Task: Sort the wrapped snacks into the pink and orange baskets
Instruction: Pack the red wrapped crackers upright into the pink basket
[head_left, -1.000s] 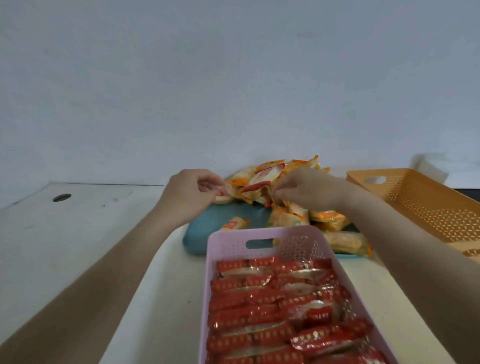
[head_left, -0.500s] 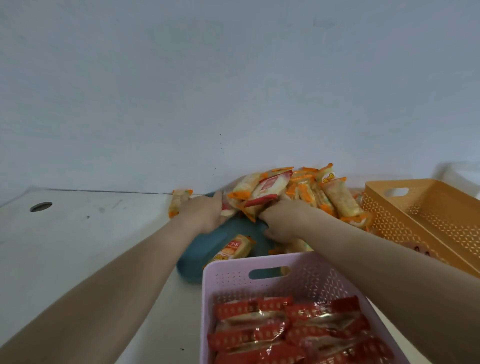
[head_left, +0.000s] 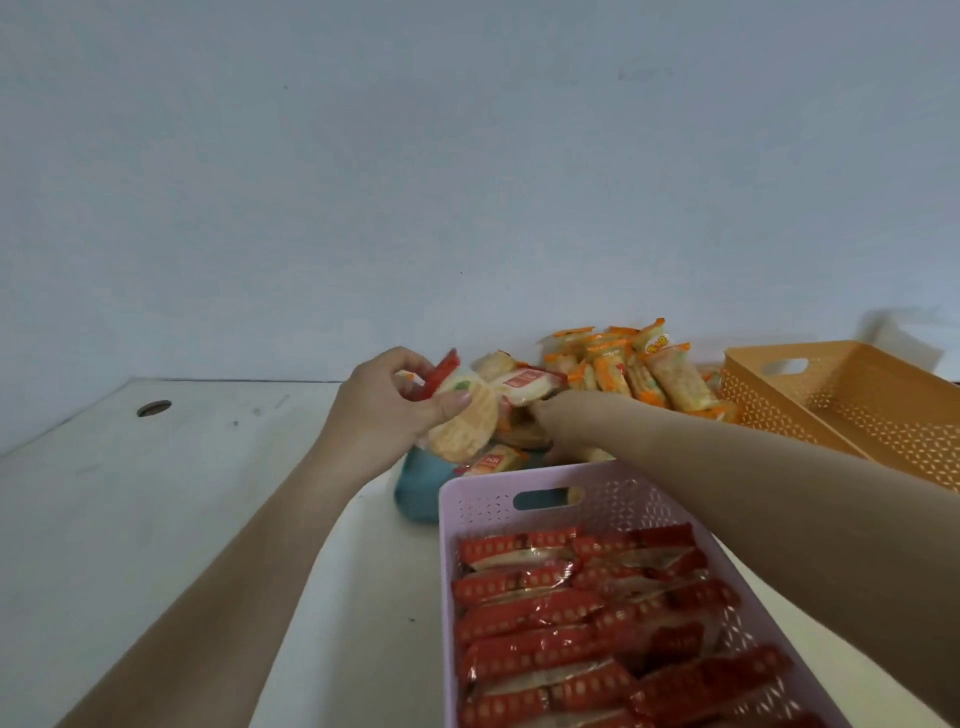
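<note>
My left hand (head_left: 387, 410) is raised above the table's left-middle, shut on a red-edged wrapped snack (head_left: 457, 410) with round crackers showing through. My right hand (head_left: 563, 415) reaches into the pile of wrapped snacks (head_left: 639, 374) by the wall; its fingers are buried among the packets, so its grip is hidden. The pink basket (head_left: 483, 506) stands close in front, filled with several red-wrapped snacks (head_left: 582, 613). The orange basket (head_left: 841, 405) sits at the right, next to the pile.
A blue tray (head_left: 421, 488) lies under the pile, behind the pink basket. The white table (head_left: 156, 493) has a round hole (head_left: 154, 408) at the far left. A pale wall rises just behind the pile.
My left hand has lifted from the tray's edge with a red-edged snack held up. My right hand has shifted deeper into the pile. The view has tilted slightly.
</note>
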